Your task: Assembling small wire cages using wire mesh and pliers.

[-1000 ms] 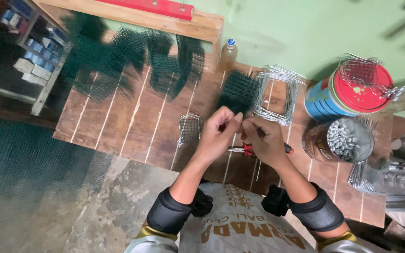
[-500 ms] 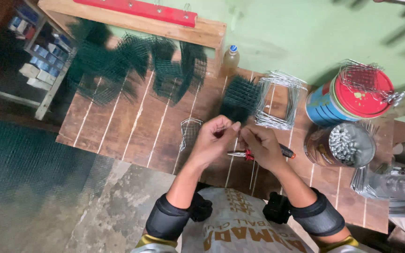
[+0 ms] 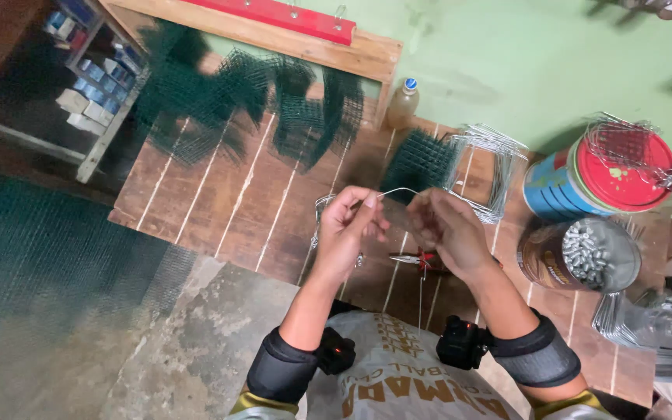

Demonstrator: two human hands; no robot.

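both hands raised over a wooden plank table (image 3: 219, 202), working one thin wire (image 3: 395, 190) between them. left hand (image 3: 349, 225) curled nearly closed, fingertips pinching the wire's left end, thumb on top, likely to steady it. right hand (image 3: 449, 227) also curled, fingers folded in around the other end of the wire; its grip point is hidden behind the knuckles, so exact pinch can't be told. wire arcs in the air between the hands, above the table, not touching it.

red-handled pliers (image 3: 421, 260) lie on the planks just below the hands, not held, close for quick reach. small wire mesh piece (image 3: 322, 214) sits under the left hand. stack of bent wire frames (image 3: 491, 167) just beyond the right hand, beside a dark green mesh square (image 3: 418, 163). jar of metal bits (image 3: 585, 253) and a blue tin with red lid (image 3: 600, 175) to the right. more green mesh (image 3: 235, 109) piled at the far edge, plastic bottle (image 3: 404, 101) by the wall.
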